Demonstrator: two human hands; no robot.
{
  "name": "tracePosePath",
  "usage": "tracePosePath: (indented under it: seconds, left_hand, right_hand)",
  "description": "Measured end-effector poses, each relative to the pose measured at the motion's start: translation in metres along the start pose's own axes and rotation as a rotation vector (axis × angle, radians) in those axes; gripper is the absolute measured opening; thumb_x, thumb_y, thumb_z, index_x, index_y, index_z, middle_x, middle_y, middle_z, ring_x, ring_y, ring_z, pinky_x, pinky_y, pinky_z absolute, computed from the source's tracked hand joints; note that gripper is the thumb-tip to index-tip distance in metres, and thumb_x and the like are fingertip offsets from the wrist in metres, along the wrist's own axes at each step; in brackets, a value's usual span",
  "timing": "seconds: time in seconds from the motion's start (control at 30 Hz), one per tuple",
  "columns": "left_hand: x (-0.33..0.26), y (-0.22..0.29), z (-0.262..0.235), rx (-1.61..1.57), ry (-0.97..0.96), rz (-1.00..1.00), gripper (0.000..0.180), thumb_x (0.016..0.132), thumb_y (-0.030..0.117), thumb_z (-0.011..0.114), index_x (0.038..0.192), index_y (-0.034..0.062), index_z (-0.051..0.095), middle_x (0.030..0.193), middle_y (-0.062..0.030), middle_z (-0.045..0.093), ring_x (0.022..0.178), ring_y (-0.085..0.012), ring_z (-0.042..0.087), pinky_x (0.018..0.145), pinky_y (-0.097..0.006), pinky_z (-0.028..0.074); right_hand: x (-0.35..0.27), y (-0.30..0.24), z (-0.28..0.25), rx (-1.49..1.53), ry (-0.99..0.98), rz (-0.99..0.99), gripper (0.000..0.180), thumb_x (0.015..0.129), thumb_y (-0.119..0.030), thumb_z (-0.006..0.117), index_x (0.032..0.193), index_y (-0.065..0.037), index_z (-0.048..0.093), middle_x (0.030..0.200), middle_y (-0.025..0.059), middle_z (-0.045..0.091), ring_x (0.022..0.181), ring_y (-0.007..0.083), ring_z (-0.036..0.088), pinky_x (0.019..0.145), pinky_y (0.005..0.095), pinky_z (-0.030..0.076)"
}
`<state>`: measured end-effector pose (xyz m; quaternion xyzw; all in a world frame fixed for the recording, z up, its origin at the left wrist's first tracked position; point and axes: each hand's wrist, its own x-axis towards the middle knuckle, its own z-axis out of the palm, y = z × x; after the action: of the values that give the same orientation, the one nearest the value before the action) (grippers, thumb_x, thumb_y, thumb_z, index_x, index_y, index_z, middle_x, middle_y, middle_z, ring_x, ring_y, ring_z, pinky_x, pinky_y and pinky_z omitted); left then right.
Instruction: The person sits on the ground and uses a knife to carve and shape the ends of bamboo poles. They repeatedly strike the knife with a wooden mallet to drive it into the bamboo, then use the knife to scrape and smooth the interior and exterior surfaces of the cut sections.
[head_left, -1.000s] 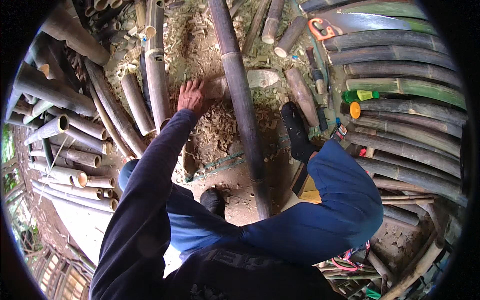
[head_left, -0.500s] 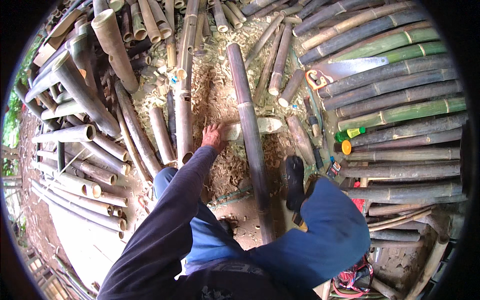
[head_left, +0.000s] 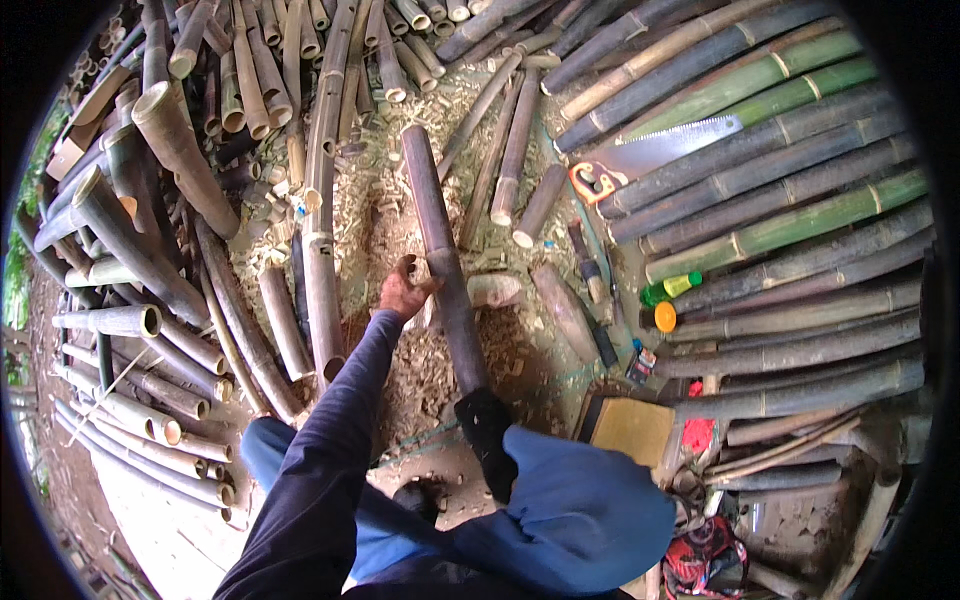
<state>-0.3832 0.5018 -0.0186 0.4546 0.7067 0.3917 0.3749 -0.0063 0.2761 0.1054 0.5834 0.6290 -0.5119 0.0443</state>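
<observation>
One hand shows, the left hand. It reaches out from a dark blue sleeve and rests against the left side of a long dark bamboo pole. Its fingers are curled, with the fingertips touching the pole. I cannot tell if they also grip something small. The right hand is not in the picture.

The pole lies on the ground in the middle, over a bed of wood chips. Its near end runs under a black shoe and a knee in blue trousers.

Many more bamboo poles lie all around. Thick green and dark ones are stacked on the right. A hand saw with an orange handle lies on that stack. A green bottle with a yellow cap lies near the stack's lower edge.
</observation>
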Motion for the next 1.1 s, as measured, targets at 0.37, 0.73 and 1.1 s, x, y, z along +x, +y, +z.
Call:
tracePosePath:
  seconds: [0.37,0.73,1.1]
  left_hand:
    - [0.062,-0.066,-0.019,-0.705,-0.136,-0.556,0.073,0.084,0.031,0.084,0.143,0.0020,0.055,0.142,-0.0128,0.061,0.123,-0.0254,0.060,0.100,-0.048,0.048]
    - [-0.035,0.037,-0.060,0.088,0.796,-0.029,0.027,0.080,0.016,0.084,0.095,-0.0003,0.068,0.092,-0.0135,0.073,0.080,-0.0257,0.070,0.072,-0.038,0.057]
    - [-0.005,-0.077,-0.181,0.750,0.264,-0.755,0.043,0.085,0.020,0.074,0.124,0.0037,0.069,0.131,-0.0198,0.068,0.123,-0.0347,0.066,0.102,-0.045,0.054]
  right_hand:
    - [0.168,-0.003,-0.138,-0.411,0.694,-0.155,0.050,0.091,-0.033,0.068,0.130,-0.006,0.054,0.124,0.0229,0.060,0.112,0.0452,0.060,0.090,0.0553,0.051]
    - [0.240,0.052,-0.153,-0.653,0.496,0.047,0.088,0.087,-0.038,0.079,0.148,0.002,0.031,0.146,0.0276,0.046,0.138,0.0450,0.042,0.109,0.0524,0.043]
    - [0.240,0.047,-0.169,-0.549,0.376,0.031,0.098,0.085,-0.035,0.079,0.155,0.006,0.023,0.147,0.0283,0.051,0.129,0.0460,0.054,0.106,0.0523,0.046]
